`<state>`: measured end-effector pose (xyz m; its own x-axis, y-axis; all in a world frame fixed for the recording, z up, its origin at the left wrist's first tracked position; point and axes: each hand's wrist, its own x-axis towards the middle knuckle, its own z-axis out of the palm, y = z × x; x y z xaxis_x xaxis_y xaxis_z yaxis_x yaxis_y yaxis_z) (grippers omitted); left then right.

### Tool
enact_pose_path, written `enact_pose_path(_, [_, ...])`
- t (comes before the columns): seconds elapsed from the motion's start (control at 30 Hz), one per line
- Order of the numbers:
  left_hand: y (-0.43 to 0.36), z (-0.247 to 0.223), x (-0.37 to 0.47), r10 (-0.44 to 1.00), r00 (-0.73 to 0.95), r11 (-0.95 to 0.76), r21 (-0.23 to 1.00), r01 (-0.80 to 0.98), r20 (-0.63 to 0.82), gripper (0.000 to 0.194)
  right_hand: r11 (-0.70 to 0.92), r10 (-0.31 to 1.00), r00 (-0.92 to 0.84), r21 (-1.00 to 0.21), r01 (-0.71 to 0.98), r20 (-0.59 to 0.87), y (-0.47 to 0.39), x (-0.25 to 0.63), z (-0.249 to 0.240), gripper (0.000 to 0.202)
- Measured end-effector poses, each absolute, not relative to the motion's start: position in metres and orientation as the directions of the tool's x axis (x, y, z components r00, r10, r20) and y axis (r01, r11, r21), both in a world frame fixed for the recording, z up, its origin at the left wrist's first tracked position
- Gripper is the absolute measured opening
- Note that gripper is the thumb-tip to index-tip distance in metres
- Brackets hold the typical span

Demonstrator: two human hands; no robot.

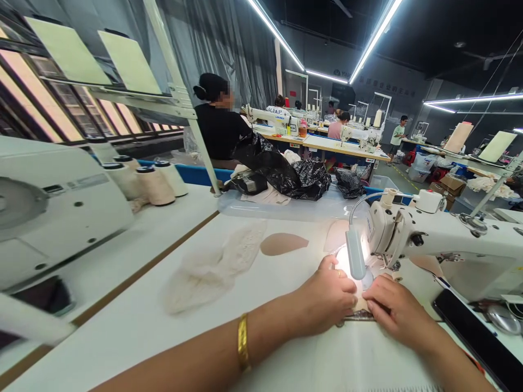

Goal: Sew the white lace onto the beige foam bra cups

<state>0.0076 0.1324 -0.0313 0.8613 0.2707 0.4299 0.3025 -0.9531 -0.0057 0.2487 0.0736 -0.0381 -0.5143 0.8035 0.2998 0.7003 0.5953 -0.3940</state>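
At the needle end of a white sewing machine (pixel 445 234), my left hand (pixel 327 296) rests with curled fingers on a pale beige fabric piece (pixel 361 306) lying on the machine bed. On the other side of it, my right hand (pixel 398 310) pinches the edge of the same piece between thumb and fingers. Fingers and a lit work lamp (pixel 355 253) hide part of the fabric and the needle. Left of the hands lie a tan teardrop-shaped piece (pixel 285 244) and a crumpled cream lace piece (pixel 216 267), blurred.
A black phone (pixel 474 337) lies right of my right hand. Behind the table, black plastic bags (pixel 281 169) sit on a clear plastic tray (pixel 294 209). Thread cones (pixel 157 185) and another machine (pixel 57 207) stand at left. A person in black (pixel 220 125) sits ahead.
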Motion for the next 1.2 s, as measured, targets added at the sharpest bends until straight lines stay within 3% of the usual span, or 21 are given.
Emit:
enact_pose_path(0.17, [0.142, -0.027, 0.01, 0.31, 0.86, -0.942, 0.011, 0.335, 0.405, 0.027, 0.569, 0.822, -0.478, -0.389, 0.725, 0.31, 0.078, 0.248, -0.044, 0.021])
enact_pose_path(0.37, [0.154, -0.029, 0.012, 0.358, 0.853, -0.932, 0.086, 0.353, 0.381, 0.012, 0.542, 0.838, -0.449, -0.37, 0.755, 0.311, 0.081, 0.248, -0.05, 0.02])
enact_pose_path(0.47, [0.167, -0.028, 0.011, 0.515, 0.743, -0.851, 0.149, 0.504, 0.428, 0.009, 0.536, 0.841, -0.445, -0.361, 0.763, 0.307, 0.081, 0.249, -0.052, 0.02])
enact_pose_path(0.57, [0.184, -0.024, 0.003, 0.661, 0.572, -0.723, 0.209, 0.658, 0.486, 0.021, 0.531, 0.845, -0.445, -0.359, 0.768, 0.297, 0.081, 0.248, -0.051, 0.021])
enact_pose_path(0.63, [0.192, -0.022, -0.007, 0.693, 0.545, -0.691, 0.22, 0.689, 0.471, 0.025, 0.53, 0.845, -0.444, -0.358, 0.769, 0.297, 0.081, 0.248, -0.05, 0.022])
enact_pose_path(0.73, [0.192, -0.02, -0.019, 0.719, 0.554, -0.672, 0.213, 0.71, 0.419, 0.014, 0.529, 0.846, -0.446, -0.353, 0.772, 0.293, 0.08, 0.247, -0.049, 0.023])
enact_pose_path(0.9, [0.165, -0.022, -0.021, 0.685, 0.646, -0.722, 0.192, 0.665, 0.337, 0.029, 0.529, 0.845, -0.442, -0.346, 0.775, 0.3, 0.081, 0.248, -0.051, 0.023])
enact_pose_path(1.0, [0.151, -0.026, -0.01, 0.581, 0.752, -0.814, 0.221, 0.538, 0.31, 0.024, 0.547, 0.831, -0.451, -0.334, 0.767, 0.326, 0.082, 0.249, -0.052, 0.024])
enact_pose_path(1.1, [0.144, -0.03, 0.004, 0.439, 0.828, -0.896, 0.235, 0.376, 0.35, 0.019, 0.558, 0.823, -0.459, -0.333, 0.76, 0.333, 0.082, 0.248, -0.05, 0.025])
enact_pose_path(1.2, [0.143, -0.036, 0.012, 0.411, 0.821, -0.911, 0.194, 0.363, 0.396, 0.025, 0.549, 0.831, -0.457, -0.336, 0.765, 0.318, 0.082, 0.247, -0.047, 0.024])
